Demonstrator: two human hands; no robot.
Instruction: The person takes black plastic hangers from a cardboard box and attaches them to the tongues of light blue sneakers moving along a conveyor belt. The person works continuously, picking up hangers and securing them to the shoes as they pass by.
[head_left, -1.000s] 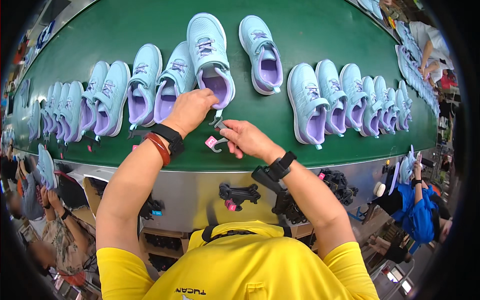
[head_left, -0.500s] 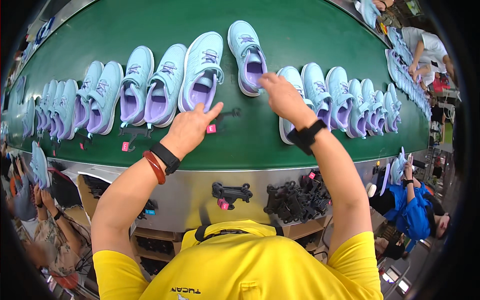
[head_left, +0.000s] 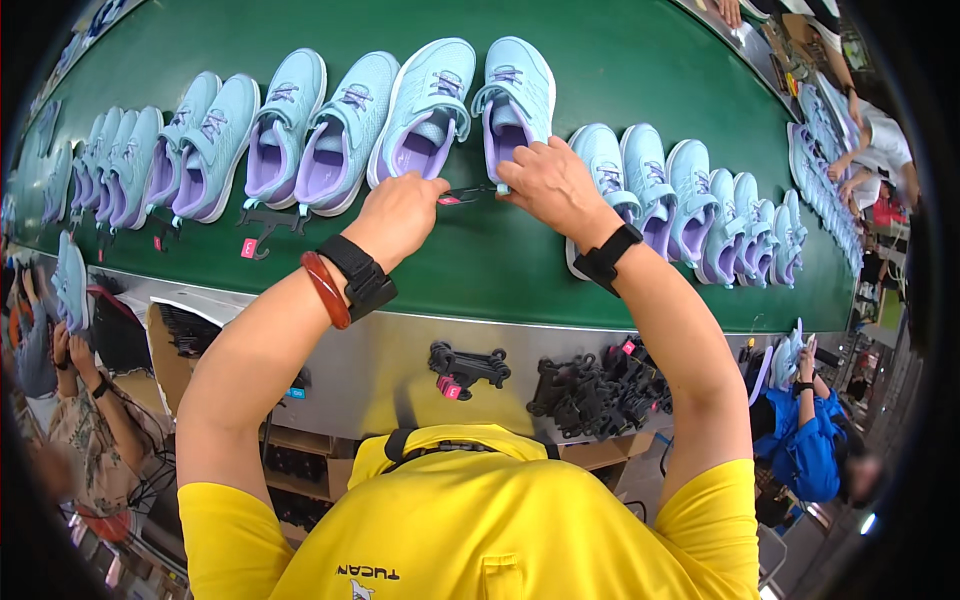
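Observation:
Two light-blue sneakers with purple linings stand side by side before me, toes away: the left sneaker [head_left: 440, 85] and the right sneaker [head_left: 520, 75]. A small black plastic shoe hanger [head_left: 468, 192] with a pink tag spans the gap between their heels. My left hand [head_left: 400, 212] is closed at the left sneaker's heel, its fingertips on one end of the hanger. With fingers bent over the heel collar, my right hand [head_left: 555, 185] pinches the right sneaker's heel beside the hanger's other end. My fingers partly hide both hanger ends.
Rows of matching sneakers flank the pair on the green belt [head_left: 420, 280]. A black hanger [head_left: 268, 228] lies by the left row. On the metal ledge [head_left: 400, 350] sit a hanger stack [head_left: 468, 368] and a hanger heap [head_left: 600, 390]. Other people work at both sides.
The right sneaker has shifted right and nearer its mate. The hanger, loose on the belt before, is now at the heels between my hands. Both hands have closed; the left row has moved up.

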